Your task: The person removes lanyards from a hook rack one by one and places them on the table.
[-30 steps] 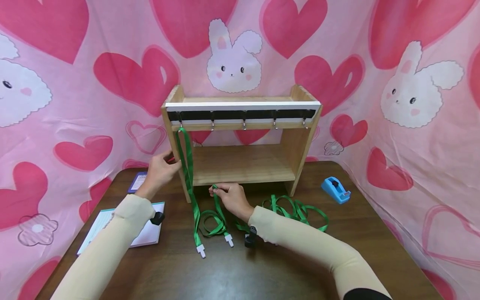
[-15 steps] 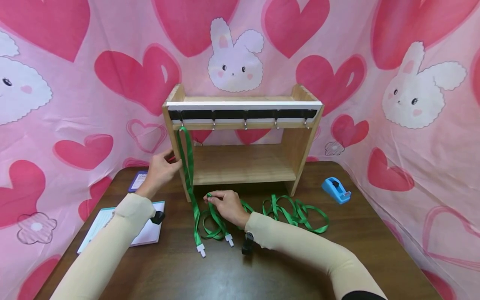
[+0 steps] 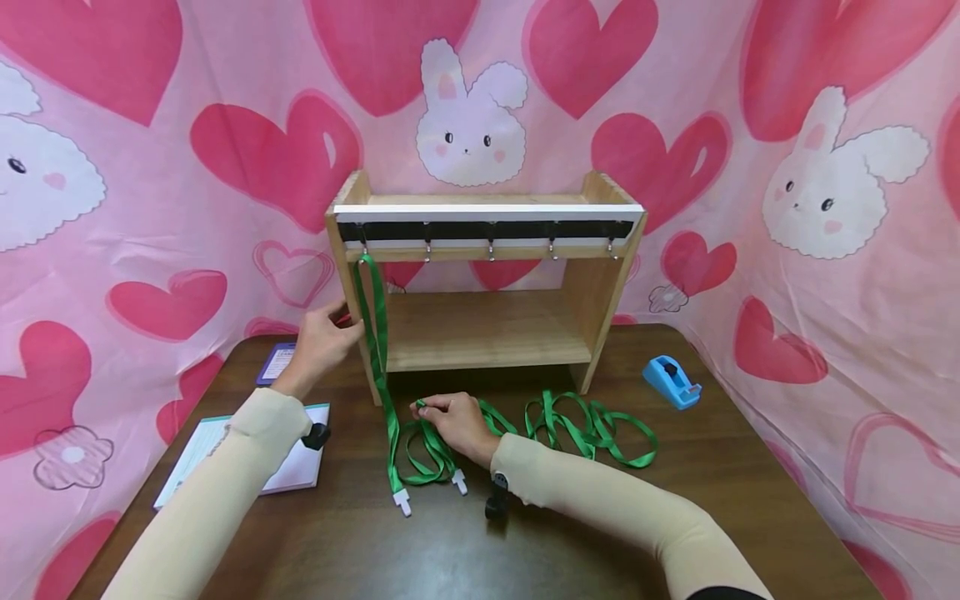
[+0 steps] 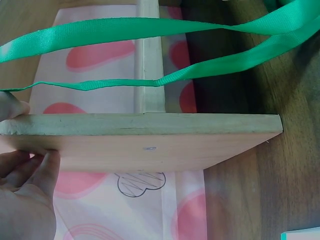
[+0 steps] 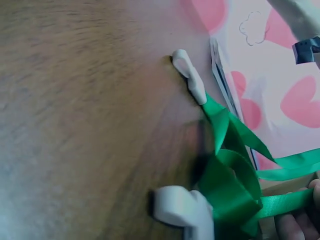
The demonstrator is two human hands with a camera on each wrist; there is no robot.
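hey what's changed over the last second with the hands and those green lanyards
The right hand, pinching a green lanyard on the table, has drawn back toward the person, away from the wooden shelf, taking the strap along. Nothing was let go. The left hand still holds the shelf's left side, the hung lanyard stays on its hook, and the loose lanyards and tape dispenser have not moved.

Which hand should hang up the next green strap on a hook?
Probably the right hand. It already pinches the loose green lanyard lying on the table, with empty hooks above it. The left hand is busy gripping the wooden rack by its side panel.
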